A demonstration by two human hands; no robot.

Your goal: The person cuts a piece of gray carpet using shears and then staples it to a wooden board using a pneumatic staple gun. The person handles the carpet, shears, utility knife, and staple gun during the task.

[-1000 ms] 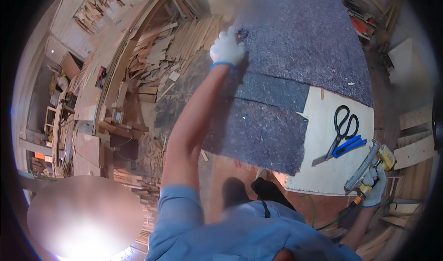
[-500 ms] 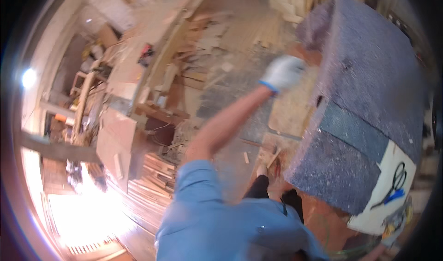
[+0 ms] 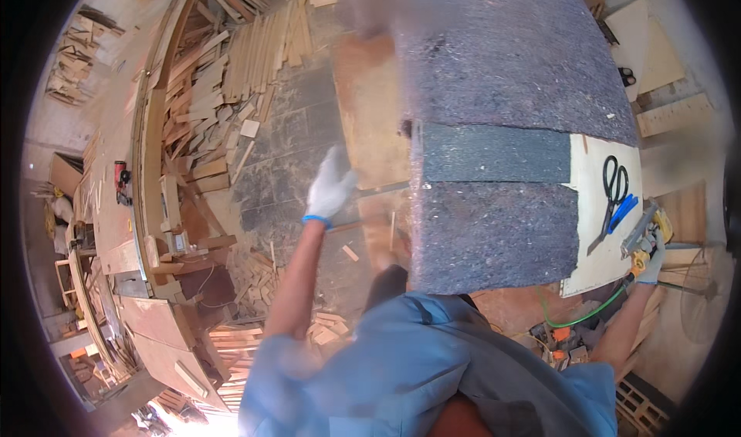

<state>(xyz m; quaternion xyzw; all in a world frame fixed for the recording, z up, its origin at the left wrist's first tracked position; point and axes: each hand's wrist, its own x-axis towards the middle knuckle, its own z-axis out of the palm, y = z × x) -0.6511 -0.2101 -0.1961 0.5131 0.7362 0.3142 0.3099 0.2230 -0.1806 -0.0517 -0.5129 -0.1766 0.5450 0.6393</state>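
Note:
My left hand (image 3: 332, 188), in a white glove with a blue cuff, hangs over the floor left of the covered workbench. Its fingers are stretched out, and it holds nothing. At the far right my right hand (image 3: 654, 259), also gloved, is closed around a grey and yellow air nailer (image 3: 642, 235); a green hose (image 3: 594, 312) runs by it. Grey-purple felt (image 3: 502, 232) covers the bench, with a dark green strip (image 3: 494, 154) across it. On the bare pale board (image 3: 585, 236) at its right end lie black-handled scissors (image 3: 610, 194) and a blue utility knife (image 3: 623, 214).
Wood offcuts and strips (image 3: 251, 59) are heaped on the floor at the far left. A long wooden bench (image 3: 116, 159) carries a red tool (image 3: 122, 176). Wooden panels (image 3: 370, 113) lie beside the felt bench. More tools (image 3: 563, 344) sit low at the right.
The view has turned, bringing the felt bench toward the middle. My left hand has moved away from the bench's edge, leftward and down. My right hand with the nailer shows more clearly.

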